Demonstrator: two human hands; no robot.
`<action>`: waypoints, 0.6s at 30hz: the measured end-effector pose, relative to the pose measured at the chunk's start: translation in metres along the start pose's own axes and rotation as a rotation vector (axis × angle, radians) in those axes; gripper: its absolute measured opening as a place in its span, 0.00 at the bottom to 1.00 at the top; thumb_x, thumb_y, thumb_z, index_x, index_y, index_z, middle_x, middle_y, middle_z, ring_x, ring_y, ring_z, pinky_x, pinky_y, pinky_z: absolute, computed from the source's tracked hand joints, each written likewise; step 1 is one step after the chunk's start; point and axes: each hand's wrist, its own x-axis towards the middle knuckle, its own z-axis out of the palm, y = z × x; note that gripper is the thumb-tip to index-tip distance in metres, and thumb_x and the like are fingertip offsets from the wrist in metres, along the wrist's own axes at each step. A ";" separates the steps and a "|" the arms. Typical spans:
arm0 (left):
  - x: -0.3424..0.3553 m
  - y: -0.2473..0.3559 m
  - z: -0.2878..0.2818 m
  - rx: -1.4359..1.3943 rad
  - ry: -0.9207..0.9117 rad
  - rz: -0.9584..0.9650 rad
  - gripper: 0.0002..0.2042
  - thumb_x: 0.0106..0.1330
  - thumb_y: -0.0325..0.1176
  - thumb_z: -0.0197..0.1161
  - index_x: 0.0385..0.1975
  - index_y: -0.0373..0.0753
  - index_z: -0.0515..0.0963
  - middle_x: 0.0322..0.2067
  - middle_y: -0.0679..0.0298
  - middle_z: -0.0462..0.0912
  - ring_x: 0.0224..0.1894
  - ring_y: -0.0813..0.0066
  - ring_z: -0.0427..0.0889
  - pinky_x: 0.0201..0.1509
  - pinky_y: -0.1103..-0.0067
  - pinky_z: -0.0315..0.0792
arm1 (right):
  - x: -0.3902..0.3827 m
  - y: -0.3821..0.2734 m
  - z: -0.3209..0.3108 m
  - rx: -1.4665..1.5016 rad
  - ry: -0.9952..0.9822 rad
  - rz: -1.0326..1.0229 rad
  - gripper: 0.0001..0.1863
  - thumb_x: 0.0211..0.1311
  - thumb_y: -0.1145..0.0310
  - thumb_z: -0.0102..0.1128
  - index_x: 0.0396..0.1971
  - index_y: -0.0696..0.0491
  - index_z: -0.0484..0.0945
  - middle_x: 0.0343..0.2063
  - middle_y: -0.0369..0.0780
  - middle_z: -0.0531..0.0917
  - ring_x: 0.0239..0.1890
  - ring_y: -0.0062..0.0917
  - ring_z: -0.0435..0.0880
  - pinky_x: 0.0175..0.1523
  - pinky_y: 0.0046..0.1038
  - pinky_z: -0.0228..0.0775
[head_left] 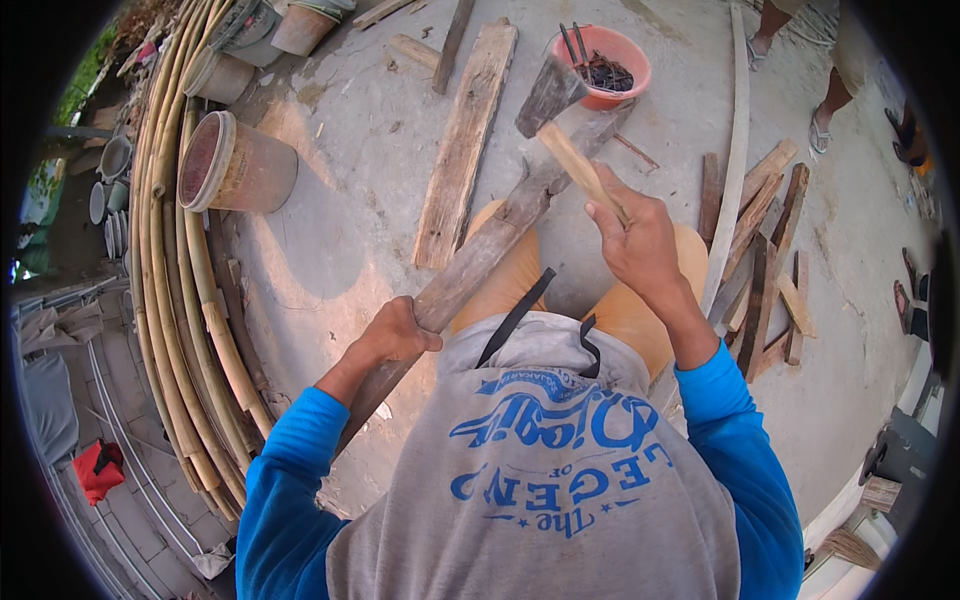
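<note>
A long, weathered wooden beam (pixel 480 250) lies slantwise across my legs, its far end reaching toward a pink bucket. My left hand (pixel 395 332) is closed round the near part of this beam. In my right hand (pixel 640 235) is a hatchet (pixel 553 95), held by its pale wooden handle. Its broad dark head is raised over the far part of the beam, close to the bucket. A rough notch or break shows in the beam below the handle.
The pink bucket (pixel 640 70) holds small dark pieces and a tool with two handles. A plank (pixel 468 140) lies ahead; scrap wood (pixel 765 260) is piled at right. Bamboo poles (pixel 165 270) and a stained bucket (pixel 250 168) stand left. People's legs (pixel 832 100) show at far right.
</note>
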 end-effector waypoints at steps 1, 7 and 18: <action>0.002 -0.001 -0.003 0.009 0.024 0.000 0.31 0.44 0.41 0.77 0.41 0.19 0.80 0.38 0.39 0.87 0.45 0.51 0.88 0.50 0.67 0.80 | 0.016 -0.010 -0.014 0.122 0.162 -0.102 0.26 0.67 0.77 0.66 0.65 0.59 0.77 0.49 0.52 0.89 0.39 0.37 0.91 0.46 0.34 0.80; -0.003 0.008 -0.012 0.081 0.026 -0.005 0.34 0.43 0.42 0.77 0.46 0.19 0.79 0.42 0.38 0.86 0.48 0.48 0.88 0.52 0.66 0.80 | 0.005 -0.015 0.017 0.228 0.554 -0.199 0.28 0.66 0.78 0.64 0.67 0.60 0.74 0.44 0.53 0.89 0.38 0.37 0.88 0.44 0.32 0.80; 0.012 -0.027 -0.011 -0.523 -0.419 -0.068 0.20 0.52 0.34 0.72 0.41 0.27 0.78 0.28 0.51 0.84 0.27 0.57 0.85 0.32 0.67 0.80 | 0.050 -0.002 -0.039 0.335 0.252 0.035 0.24 0.69 0.68 0.65 0.62 0.61 0.78 0.26 0.41 0.83 0.26 0.26 0.82 0.34 0.27 0.73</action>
